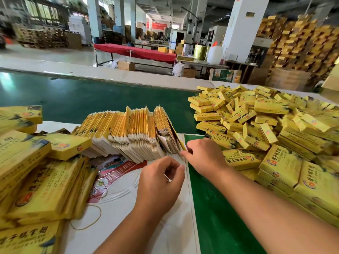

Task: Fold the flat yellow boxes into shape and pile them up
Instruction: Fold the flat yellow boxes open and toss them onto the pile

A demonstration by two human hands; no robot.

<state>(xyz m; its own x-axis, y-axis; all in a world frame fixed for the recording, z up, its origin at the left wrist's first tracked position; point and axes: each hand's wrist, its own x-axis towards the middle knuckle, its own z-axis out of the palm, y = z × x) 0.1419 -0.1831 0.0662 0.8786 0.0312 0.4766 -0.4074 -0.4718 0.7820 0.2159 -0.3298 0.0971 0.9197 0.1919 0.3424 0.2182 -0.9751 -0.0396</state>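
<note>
Head view, looking down at a green counter (pixel 220 208) in a warehouse. Centre of frame: a row of flat yellow boxes (pixel 128 132) stands on edge, fanned like files, on a white printed sheet (pixel 128 208) that covers the counter's lower-centre part.

Right hand (pixel 203 154), centre-right, reaches to the row's right end; its fingertips pinch the lower edge of the end flat box (pixel 177 132), which leans away from the rest. Left hand (pixel 159 186), just below and left of it, has fingers curled w/ thumb near forefinger; can't tell whether it holds anything.

Right side of frame: a big loose pile of folded yellow boxes (pixel 260 125), spilling from upper right down to the lower-right edge. Left side: larger bundles of flat yellow cartons (pixel 42 186) lie stacked and overlapping, bottom-left to mid-left. A thin rubber band (pixel 91 221) lies on the sheet, lower left of centre.

Background, top of frame: red-covered table (pixel 135 51), white pillars, tall stacks of yellow cartons at upper right (pixel 297 39).
</note>
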